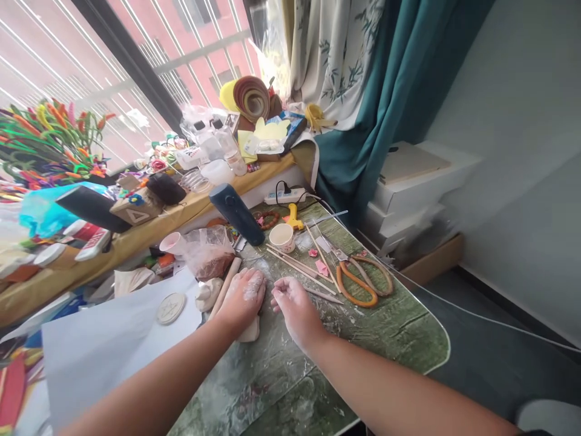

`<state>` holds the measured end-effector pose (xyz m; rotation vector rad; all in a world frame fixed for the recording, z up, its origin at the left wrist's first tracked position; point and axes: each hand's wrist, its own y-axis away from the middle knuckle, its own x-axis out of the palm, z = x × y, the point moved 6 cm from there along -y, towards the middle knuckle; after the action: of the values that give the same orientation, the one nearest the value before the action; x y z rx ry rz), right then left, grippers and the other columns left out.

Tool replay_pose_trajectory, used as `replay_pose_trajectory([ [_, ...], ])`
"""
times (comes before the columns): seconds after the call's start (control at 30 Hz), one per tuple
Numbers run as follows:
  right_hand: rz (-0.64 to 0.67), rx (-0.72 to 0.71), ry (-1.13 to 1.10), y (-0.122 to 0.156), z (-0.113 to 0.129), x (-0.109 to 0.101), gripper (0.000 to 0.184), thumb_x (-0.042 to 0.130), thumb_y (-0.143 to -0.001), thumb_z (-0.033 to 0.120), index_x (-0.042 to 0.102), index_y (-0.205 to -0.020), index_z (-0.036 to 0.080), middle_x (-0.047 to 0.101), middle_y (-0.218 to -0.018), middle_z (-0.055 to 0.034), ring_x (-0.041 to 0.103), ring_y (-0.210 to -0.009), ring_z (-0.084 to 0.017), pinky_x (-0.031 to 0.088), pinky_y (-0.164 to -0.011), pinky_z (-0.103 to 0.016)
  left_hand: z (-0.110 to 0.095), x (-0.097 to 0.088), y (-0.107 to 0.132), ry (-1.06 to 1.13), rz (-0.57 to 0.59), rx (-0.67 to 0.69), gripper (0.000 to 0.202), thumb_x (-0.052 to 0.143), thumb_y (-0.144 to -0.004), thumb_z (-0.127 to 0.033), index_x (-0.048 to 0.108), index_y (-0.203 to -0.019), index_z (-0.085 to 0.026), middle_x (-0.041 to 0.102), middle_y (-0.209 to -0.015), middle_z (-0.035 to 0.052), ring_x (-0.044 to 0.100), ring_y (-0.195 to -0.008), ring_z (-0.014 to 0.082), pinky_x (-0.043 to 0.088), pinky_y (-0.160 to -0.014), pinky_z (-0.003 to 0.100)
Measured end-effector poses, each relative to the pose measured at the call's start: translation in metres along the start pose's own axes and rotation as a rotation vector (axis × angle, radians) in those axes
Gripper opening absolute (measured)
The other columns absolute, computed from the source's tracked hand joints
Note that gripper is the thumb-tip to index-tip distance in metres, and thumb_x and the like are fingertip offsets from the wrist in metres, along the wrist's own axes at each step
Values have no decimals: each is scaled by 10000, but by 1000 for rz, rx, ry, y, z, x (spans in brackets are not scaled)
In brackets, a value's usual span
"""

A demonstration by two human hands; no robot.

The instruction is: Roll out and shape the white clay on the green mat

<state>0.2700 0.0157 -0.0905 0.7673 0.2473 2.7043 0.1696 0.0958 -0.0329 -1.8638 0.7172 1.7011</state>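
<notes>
My left hand [245, 297] lies palm down on a pale lump of clay [250, 330] on the green marbled table [390, 327], fingers flat and dusted white. A wooden rolling stick [226, 286] lies just left of it. My right hand [293, 306] rests beside it on the table top, fingers loosely curled and floury, holding nothing that I can see. A smaller piece of white clay [207, 293] sits to the left, and a round stamped clay disc [171, 307] lies on the white paper sheet [104, 345].
Orange-handled scissors [363, 280], thin wooden sticks [295, 263], a small white cup [282, 237], a dark blue cylinder [236, 213] and a plastic bag of brown material [209, 254] lie beyond the hands. A cluttered shelf [136, 230] runs along the window. White boxes [417, 181] stand at right.
</notes>
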Motion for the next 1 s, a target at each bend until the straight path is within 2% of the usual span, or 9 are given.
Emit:
replay_pose_trajectory([
  [0.13,5,-17,-22,-3,1,-1,237,645,-804,379,576,-959,213,629,-866,3,633,-727,-161,541,-671,-310,-6,-3,-3,-13,-44,-46,227,456,-994,-229,550,-786,-226,629,-824,52,580,-835,258,453,-775,384],
  [0.23,4,-22,-33,-5,2,-2,246,647,-796,382,576,-958,210,639,-860,2,642,-728,-159,541,-662,-303,-9,2,-2,3,-83,-114,249,420,-993,-184,537,-776,-224,639,-834,55,596,-831,240,459,-766,361],
  [0.37,0,-4,-40,-5,1,-4,251,628,-802,383,581,-970,204,653,-861,-5,653,-727,-156,545,-666,-301,-12,9,0,26,-96,-158,267,403,-999,-204,503,-753,-232,607,-807,49,571,-788,237,445,-734,358],
  [0.6,-18,39,-31,-4,0,-5,215,613,-822,351,591,-979,205,666,-889,-12,666,-759,-158,543,-672,-294,-15,11,0,50,-59,-155,240,413,-996,-233,485,-766,-234,580,-824,55,524,-806,259,405,-767,392],
  [0.8,-2,49,3,-4,1,-4,194,608,-829,342,589,-971,210,663,-879,-9,661,-748,-162,538,-672,-298,-21,11,1,110,-71,-140,155,553,-916,-238,519,-765,-232,614,-844,45,547,-826,255,414,-808,395],
  [0.9,9,29,-2,-5,1,-3,205,626,-812,353,590,-955,211,647,-860,-3,649,-735,-162,532,-657,-297,-10,5,3,139,-149,-195,203,473,-973,-256,539,-783,-231,632,-839,40,585,-835,240,453,-808,369],
  [1.0,12,17,-18,-6,0,-3,228,636,-795,366,589,-956,213,631,-849,5,643,-720,-163,531,-646,-301,15,-6,12,164,-249,-300,230,385,-1019,-284,558,-880,-227,656,-876,44,620,-837,228,487,-778,351],
])
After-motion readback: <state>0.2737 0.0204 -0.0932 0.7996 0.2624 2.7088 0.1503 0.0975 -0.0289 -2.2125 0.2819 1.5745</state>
